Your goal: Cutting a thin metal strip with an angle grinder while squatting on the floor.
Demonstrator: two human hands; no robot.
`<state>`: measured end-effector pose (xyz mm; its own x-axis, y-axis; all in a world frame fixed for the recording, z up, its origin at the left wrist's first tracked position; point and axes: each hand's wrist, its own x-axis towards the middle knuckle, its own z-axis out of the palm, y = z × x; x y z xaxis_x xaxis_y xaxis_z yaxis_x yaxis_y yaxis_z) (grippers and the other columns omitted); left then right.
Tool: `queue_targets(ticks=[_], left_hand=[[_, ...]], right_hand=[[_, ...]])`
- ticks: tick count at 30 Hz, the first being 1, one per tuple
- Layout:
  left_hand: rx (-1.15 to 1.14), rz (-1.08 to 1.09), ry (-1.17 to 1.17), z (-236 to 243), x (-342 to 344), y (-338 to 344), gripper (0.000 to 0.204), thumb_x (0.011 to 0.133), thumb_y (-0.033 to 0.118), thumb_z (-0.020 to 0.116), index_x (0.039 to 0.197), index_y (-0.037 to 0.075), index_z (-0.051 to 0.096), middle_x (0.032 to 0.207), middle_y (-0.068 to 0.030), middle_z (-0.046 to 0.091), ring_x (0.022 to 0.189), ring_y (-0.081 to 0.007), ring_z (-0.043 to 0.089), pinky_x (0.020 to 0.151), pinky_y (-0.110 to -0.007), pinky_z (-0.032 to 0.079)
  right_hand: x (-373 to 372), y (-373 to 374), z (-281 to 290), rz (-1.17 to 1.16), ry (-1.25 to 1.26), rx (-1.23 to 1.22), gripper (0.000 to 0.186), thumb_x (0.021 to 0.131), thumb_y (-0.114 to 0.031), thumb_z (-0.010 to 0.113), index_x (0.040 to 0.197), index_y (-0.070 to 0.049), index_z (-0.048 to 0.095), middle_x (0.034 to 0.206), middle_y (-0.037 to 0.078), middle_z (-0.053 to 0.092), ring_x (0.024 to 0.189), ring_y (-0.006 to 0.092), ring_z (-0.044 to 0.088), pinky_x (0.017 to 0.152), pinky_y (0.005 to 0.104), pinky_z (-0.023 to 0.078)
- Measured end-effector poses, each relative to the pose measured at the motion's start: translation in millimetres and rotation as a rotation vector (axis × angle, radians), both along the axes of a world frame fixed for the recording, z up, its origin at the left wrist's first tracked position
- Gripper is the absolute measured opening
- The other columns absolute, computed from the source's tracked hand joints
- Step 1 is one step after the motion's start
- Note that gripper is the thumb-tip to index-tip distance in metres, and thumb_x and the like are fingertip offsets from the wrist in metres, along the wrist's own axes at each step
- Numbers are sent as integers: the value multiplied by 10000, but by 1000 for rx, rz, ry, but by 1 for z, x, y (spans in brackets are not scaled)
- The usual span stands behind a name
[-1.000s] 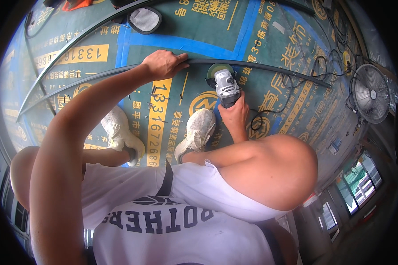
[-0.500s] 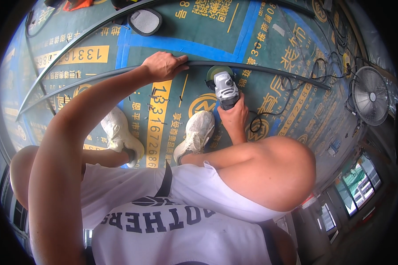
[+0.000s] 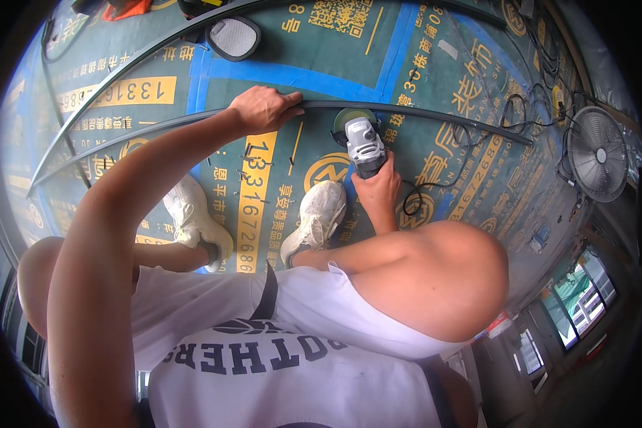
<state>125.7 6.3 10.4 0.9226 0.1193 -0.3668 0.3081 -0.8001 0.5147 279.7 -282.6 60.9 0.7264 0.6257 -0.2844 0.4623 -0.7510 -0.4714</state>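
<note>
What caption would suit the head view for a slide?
Left hand gripping a long dark strip, right hand holding an angle grinder, its disc near the strip.

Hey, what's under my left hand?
A long dark strip shows on both sides of your left hand; the stretch between is covered, so the palm's contact can't be seen.

Holding long dark strip (image 3: pixel 435 114) with left hand (image 3: pixel 264 109) over green floor covering (image 3: pixel 299 50). Gripping grey angle grinder (image 3: pixel 366 145) in right hand (image 3: pixel 379 178), with green disc (image 3: pixel 352 115) right by strip's near edge; unclear whether touching. Squatting in pale shoes (image 3: pixel 324 212). Facing oval, grey-meshed object (image 3: pixel 233 37) and blue tape (image 3: pixel 314 78) beyond strip; having round metal fan (image 3: pixel 598 153) off to right.
</note>
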Motion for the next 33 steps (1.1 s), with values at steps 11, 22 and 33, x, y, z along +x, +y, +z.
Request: queue_targets(ticks=[11, 22, 33], left_hand=[[49, 2, -18, 4, 0, -6, 386, 1102, 454, 473, 1234, 117, 607, 790, -178, 712, 733, -421, 697, 656, -508, 565], [128, -13, 11, -2, -6, -17, 274, 1094, 387, 510, 1233, 157, 565, 1096, -153, 749, 769, -378, 731, 650, -469, 593], [122, -9, -2, 0, -6, -18, 255, 1097, 381, 506, 1211, 158, 553, 1055, -145, 738, 754, -374, 727, 635, -466, 588]], right_hand=[[17, -11, 15, 133, 223, 187, 540, 675, -184, 881, 1116, 16, 643, 903, 225, 730, 846, 432, 736, 747, 491, 567], [49, -32, 23, -444, 1422, 283, 478, 782, -82, 748, 1221, 22, 589, 952, 139, 686, 790, 232, 696, 755, 381, 591], [59, -24, 15, -384, 1387, 236, 533, 778, -123, 717, 1266, 27, 566, 985, 135, 676, 820, 240, 700, 763, 374, 606]])
